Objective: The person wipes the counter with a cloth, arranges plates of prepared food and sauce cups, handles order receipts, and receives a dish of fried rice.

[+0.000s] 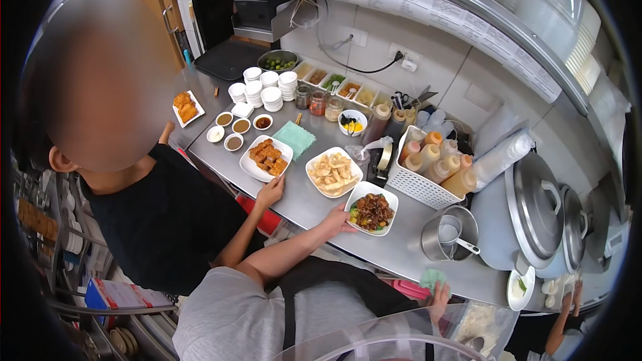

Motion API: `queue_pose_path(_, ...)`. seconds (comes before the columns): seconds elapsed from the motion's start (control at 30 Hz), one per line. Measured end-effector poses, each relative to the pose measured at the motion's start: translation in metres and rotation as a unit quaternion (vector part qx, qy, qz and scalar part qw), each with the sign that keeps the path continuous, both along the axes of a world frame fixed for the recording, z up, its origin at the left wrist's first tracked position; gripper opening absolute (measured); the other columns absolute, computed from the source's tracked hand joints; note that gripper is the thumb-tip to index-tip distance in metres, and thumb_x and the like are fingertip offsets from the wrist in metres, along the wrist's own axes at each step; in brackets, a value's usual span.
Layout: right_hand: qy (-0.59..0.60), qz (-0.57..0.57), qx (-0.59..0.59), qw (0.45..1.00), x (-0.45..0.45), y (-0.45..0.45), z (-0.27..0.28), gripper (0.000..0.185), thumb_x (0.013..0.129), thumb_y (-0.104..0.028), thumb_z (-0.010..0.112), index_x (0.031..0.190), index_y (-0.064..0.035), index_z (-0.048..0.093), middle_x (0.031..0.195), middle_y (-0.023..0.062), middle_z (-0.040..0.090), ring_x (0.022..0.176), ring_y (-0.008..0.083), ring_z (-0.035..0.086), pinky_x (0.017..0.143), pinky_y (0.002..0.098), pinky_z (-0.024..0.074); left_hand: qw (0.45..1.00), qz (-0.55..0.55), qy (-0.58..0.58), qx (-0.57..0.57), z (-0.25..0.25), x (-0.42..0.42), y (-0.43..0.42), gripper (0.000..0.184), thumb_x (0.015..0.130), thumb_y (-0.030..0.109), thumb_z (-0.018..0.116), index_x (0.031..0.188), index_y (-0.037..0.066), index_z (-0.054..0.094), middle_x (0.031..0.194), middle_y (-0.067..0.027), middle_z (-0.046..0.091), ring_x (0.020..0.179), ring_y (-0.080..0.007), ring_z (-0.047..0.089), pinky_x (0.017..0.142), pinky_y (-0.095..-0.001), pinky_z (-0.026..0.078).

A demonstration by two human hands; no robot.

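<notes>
My left hand [338,220] grips the near left rim of a white square bowl [394,205] at the counter's front edge. In it lie glossy brown sauced pieces over green vegetables. Beside that bowl, to the left, sits another white bowl [311,172] of pale fried strips. Low in the view, my right hand [439,299] is closed on a pale green cloth [433,278], near a clear tub [485,331] of white food. Some of my right fingers are hidden.
A co-worker's hand [271,192] touches a plate of fried pieces [267,158] at left. Small sauce bowls [233,142], stacked white cups [271,98] and a bottle basket [418,182] stand behind. At right are a metal pot [435,244] and large lidded pots [528,217]. Another person's hand [572,301] shows lower right.
</notes>
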State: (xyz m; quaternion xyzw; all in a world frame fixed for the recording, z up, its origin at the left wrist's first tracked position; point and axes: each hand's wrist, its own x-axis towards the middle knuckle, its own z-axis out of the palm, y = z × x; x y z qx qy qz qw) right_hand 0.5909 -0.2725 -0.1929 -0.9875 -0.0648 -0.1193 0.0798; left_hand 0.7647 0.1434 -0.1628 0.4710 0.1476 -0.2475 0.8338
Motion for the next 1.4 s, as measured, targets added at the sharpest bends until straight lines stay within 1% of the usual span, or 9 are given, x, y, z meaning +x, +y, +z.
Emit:
queue_pose_path(0.03,0.010,-0.083,0.168,0.982,-0.007,-0.021,-0.018,0.045,0.073,-0.008,0.055,0.117,-0.0099,0.047,0.120,0.0182,0.044,0.112,0.0361,0.040,0.092,0.0441,0.0325,1.000,0.006,-0.001,-0.004,0.003,-0.002,0.000,0.051,0.076,0.001,0.044,0.126,0.008,0.032,0.111,-0.0127,0.052,0.095,-0.0255,0.057,0.077,-0.0376,0.051)
queue_pose_path(0.13,-0.027,-0.160,0.437,0.885,-0.010,-0.031,-0.034,0.040,0.072,-0.003,0.052,0.112,-0.0045,0.050,0.112,0.0186,0.050,0.104,0.0347,0.045,0.089,0.0401,0.0348,0.999,0.028,-0.003,-0.032,0.000,-0.009,0.002,0.051,0.079,0.004,0.045,0.127,0.006,0.030,0.112,-0.0138,0.050,0.097,-0.0267,0.056,0.080,-0.0383,0.049)
queue_pose_path(0.2,-0.060,-0.111,0.440,0.889,-0.007,0.003,-0.002,0.037,0.073,-0.002,0.050,0.110,-0.0011,0.051,0.107,0.0180,0.052,0.100,0.0333,0.047,0.088,0.0378,0.0351,0.997,0.042,-0.005,-0.058,-0.001,-0.016,0.008,0.050,0.080,0.006,0.045,0.127,0.005,0.029,0.112,-0.0143,0.050,0.097,-0.0271,0.055,0.081,-0.0388,0.048)
queue_pose_path(0.3,0.041,0.028,0.205,0.977,0.030,0.089,0.054,0.049,0.077,-0.016,0.055,0.123,-0.0052,0.040,0.120,0.0215,0.043,0.112,0.0371,0.040,0.095,0.0412,0.0292,0.999,0.024,0.030,-0.001,0.000,-0.027,0.021,0.047,0.081,0.018,0.050,0.123,0.006,0.034,0.109,-0.0118,0.050,0.092,-0.0241,0.057,0.078,-0.0355,0.047)
queue_pose_path(0.33,0.091,0.052,0.148,0.983,0.040,0.111,0.058,0.057,0.079,-0.025,0.054,0.129,-0.0090,0.033,0.130,0.0220,0.031,0.120,0.0399,0.028,0.098,0.0476,0.0226,0.999,0.012,0.040,0.012,-0.002,-0.027,0.024,0.045,0.082,0.018,0.049,0.122,0.004,0.035,0.109,-0.0130,0.051,0.093,-0.0247,0.057,0.078,-0.0359,0.047)
queue_pose_path(0.4,0.139,0.068,-0.008,0.988,0.061,0.141,0.030,0.057,0.081,-0.032,0.050,0.130,-0.0112,0.031,0.135,0.0200,0.023,0.124,0.0398,0.020,0.098,0.0547,0.0161,0.998,0.000,0.050,0.026,-0.006,-0.028,0.030,0.042,0.084,0.018,0.049,0.121,0.002,0.035,0.109,-0.0142,0.052,0.095,-0.0252,0.056,0.078,-0.0362,0.047)
queue_pose_path(0.5,0.073,0.073,-0.015,0.995,0.098,0.164,0.020,0.054,0.083,-0.035,0.044,0.131,-0.0130,0.031,0.136,0.0183,0.022,0.125,0.0391,0.019,0.096,0.0595,0.0135,0.997,-0.005,0.058,0.043,-0.011,-0.029,0.033,0.038,0.084,0.018,0.048,0.117,0.002,0.038,0.105,-0.0137,0.054,0.092,-0.0246,0.058,0.077,-0.0350,0.048)
queue_pose_path(0.8,0.007,0.009,-0.009,1.000,0.197,0.172,0.004,0.049,0.084,-0.033,0.043,0.128,-0.0145,0.035,0.136,0.0166,0.024,0.125,0.0362,0.021,0.098,0.0579,0.0129,0.996,0.004,0.089,-0.009,-0.021,-0.030,0.044,0.029,0.084,0.016,0.048,0.109,0.002,0.045,0.101,-0.0189,0.057,0.088,-0.0261,0.060,0.074,-0.0369,0.051)
queue_pose_path(1.4,0.032,0.073,0.009,0.997,0.119,0.166,0.011,0.048,0.082,-0.030,0.047,0.126,-0.0147,0.039,0.135,0.0140,0.028,0.125,0.0334,0.023,0.100,0.0545,0.0112,0.997,0.057,0.053,0.027,-0.024,-0.028,0.063,0.031,0.084,0.017,0.047,0.109,0.000,0.044,0.092,-0.0156,0.059,0.082,-0.0260,0.061,0.072,-0.0370,0.050)
